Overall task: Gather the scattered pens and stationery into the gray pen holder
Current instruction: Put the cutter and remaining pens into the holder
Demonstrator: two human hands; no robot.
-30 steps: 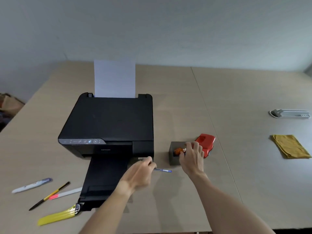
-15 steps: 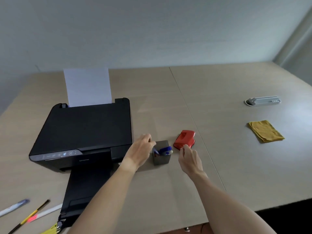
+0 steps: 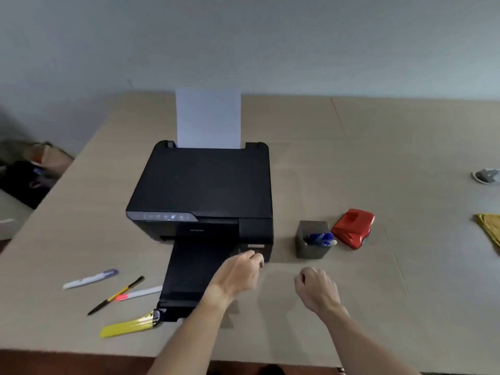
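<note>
The gray pen holder [image 3: 311, 244] stands right of the printer, with blue pen ends [image 3: 321, 239] sticking out of it. My left hand [image 3: 239, 274] hovers over the printer's output tray, fingers curled, nothing held. My right hand [image 3: 315, 289] is a loose empty fist in front of the holder. On the table at the left lie a white pen with a purple cap [image 3: 90, 278], a black and yellow pencil [image 3: 116, 295], a white pen with a pink band [image 3: 138, 293] and a yellow pack [image 3: 128, 326].
A black printer [image 3: 203, 190] with a white sheet upright in its feed fills the middle. A red hole punch [image 3: 351, 231] sits right of the holder. A yellow cloth [image 3: 491, 230] and a white-gray object [image 3: 485, 175] lie at the right edge. Bags [image 3: 29, 171] sit off the table, left.
My left hand put the blue pen into the holder, then drew back toward the printer tray. My right hand left the holder and pulled back. The view swung back left.
</note>
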